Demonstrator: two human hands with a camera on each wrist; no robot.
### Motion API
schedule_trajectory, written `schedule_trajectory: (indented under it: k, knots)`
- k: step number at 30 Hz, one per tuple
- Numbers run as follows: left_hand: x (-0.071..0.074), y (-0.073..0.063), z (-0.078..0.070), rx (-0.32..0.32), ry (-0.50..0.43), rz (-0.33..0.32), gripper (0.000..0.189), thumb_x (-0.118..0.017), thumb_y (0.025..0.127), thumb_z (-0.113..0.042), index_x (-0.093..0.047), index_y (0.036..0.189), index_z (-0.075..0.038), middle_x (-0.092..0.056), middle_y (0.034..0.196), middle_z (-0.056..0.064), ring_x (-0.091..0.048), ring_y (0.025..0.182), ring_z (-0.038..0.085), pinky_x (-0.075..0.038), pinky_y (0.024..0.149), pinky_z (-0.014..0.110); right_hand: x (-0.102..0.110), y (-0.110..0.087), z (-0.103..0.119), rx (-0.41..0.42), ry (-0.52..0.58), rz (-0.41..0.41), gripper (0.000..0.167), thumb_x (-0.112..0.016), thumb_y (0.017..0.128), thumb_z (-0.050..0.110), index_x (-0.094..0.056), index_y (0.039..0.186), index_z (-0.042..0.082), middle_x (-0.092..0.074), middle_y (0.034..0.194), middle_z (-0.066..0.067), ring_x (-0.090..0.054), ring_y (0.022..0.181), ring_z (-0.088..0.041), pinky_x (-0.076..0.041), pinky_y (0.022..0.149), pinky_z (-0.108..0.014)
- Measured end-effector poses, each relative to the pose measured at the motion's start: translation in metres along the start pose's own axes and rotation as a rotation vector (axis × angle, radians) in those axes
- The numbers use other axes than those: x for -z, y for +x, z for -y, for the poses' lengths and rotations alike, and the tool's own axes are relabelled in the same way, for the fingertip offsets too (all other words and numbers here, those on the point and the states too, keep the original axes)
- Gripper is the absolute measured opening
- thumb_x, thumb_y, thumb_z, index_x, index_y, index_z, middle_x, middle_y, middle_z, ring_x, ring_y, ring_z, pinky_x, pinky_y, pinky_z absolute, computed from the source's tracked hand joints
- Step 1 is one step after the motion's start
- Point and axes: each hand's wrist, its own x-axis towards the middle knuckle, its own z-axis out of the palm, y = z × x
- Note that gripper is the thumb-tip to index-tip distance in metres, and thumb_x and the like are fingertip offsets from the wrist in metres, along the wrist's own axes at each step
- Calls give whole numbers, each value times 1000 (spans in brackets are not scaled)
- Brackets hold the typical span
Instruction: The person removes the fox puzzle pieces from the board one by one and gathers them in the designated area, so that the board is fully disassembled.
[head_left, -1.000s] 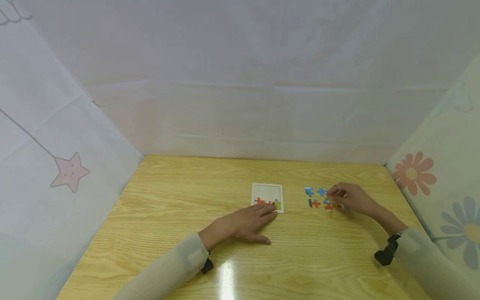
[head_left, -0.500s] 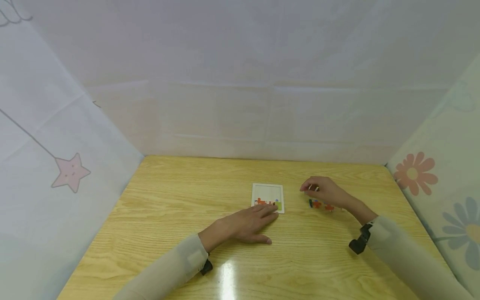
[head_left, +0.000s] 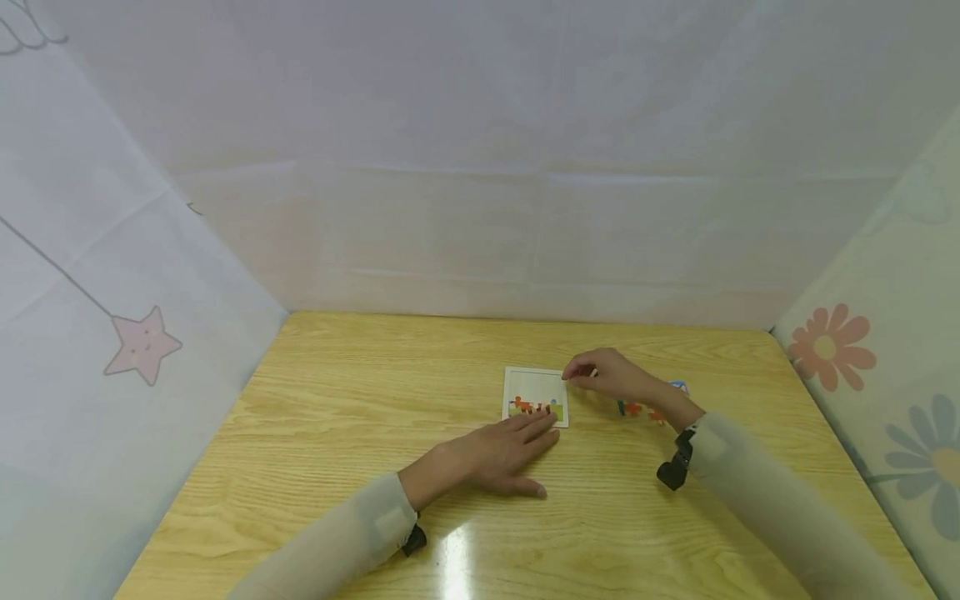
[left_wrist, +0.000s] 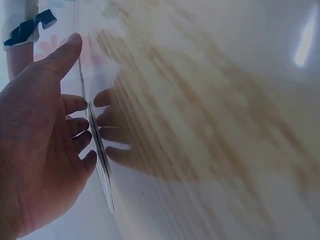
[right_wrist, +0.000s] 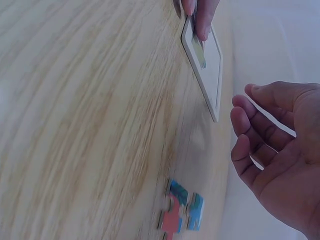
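Note:
A white puzzle frame lies on the table, its near strip covered with orange and green pieces. My left hand rests flat with its fingertips over the frame's near edge. In the left wrist view this hand has its thumb spread and its fingers along the edge. My right hand hovers at the frame's far right corner, thumb and forefinger pinched; the puzzle piece they hold is hidden by the fingers. From the right wrist view, the right hand is above the table with the other fingers curled.
Loose puzzle pieces lie on the wooden table right of the frame, partly under the right forearm, among them a red one and a blue one. White cloth walls enclose the table's back and sides.
My right hand has moved left from the loose pieces to the frame's right side; a blue-green corner piece has left the group. The left hand has stayed nearly still.

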Motion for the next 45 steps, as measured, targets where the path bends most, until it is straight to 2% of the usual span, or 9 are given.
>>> schedule_trajectory:
  k: [9,16,22,28,34,45]
  knots:
    - [-1,-1,-2,-5,-6,-16,91,-41,106,-70,-19,171,-10,-9,179,11,-13,164,27,-24,131,39,-9,23,7,13,8,46,20,-66,106,9,-76,120,0,-77,116,-14,-72,104,-23,-61,90,-39]
    - [-2,-1,-3,4,-11,-9,91,-38,106,-71,-18,171,-11,-7,179,11,-11,164,28,-24,131,39,-15,36,9,-6,39,91,23,-66,106,11,-76,125,3,-76,120,-11,-71,105,-18,-59,88,-32]
    - [-3,-1,-4,8,-14,-3,90,-38,106,-70,-19,171,-11,-7,179,11,-10,165,27,-25,130,39,-19,45,8,45,98,133,23,-66,106,8,-75,124,-2,-77,117,-14,-73,103,-24,-59,87,-30]
    - [-2,-1,-5,10,-17,4,91,-40,106,-70,-19,171,-10,-6,179,12,-9,165,27,-24,131,39,-24,54,7,34,108,138,21,-68,105,10,-77,122,1,-78,114,-10,-72,99,-16,-58,84,-27]
    - [-3,-1,-5,-4,-8,0,92,-40,105,-71,-20,170,-9,-7,178,14,-9,165,28,-25,130,40,-31,59,5,26,169,188,22,-66,106,9,-76,123,1,-77,116,-12,-71,101,-19,-59,88,-33]
    - [-1,0,-2,-19,20,24,96,-39,103,-74,-18,171,-10,-6,179,13,-6,165,28,-24,131,40,-40,66,8,49,142,214,21,-63,106,5,-76,121,-2,-77,114,-12,-71,97,-16,-59,86,-28]
